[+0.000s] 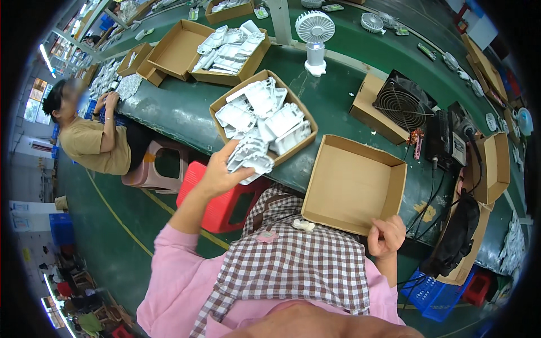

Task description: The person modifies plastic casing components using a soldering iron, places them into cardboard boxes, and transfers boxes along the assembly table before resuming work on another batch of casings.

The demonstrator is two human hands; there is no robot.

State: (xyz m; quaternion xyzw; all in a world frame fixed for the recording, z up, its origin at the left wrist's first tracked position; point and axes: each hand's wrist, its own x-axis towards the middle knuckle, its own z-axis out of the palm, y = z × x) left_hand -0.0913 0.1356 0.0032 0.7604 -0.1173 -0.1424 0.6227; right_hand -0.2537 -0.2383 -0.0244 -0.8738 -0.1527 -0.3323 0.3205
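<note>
My left hand [221, 170] is closed around a small stack of white plastic housings [251, 156] at the near edge of a cardboard box. That box [304, 141] is filled with more white plastic shell parts [261, 97] and sits at the table's front edge. A shallow cardboard tray [355, 183] with nothing in it lies to the right, its near edge against my checked apron. Beside the tray's near right corner is my right hand [386, 235], fingers curled in loosely, with nothing visible in them. Whether it touches the tray I cannot tell.
A small white desk fan [315, 42] stands behind the boxes. A black fan with a wire guard [403, 101], a black device with cables [448, 141] and a flat carton [369, 107] are at right. Further left, a co-worker [96, 135] sits beside a red stool [197, 186].
</note>
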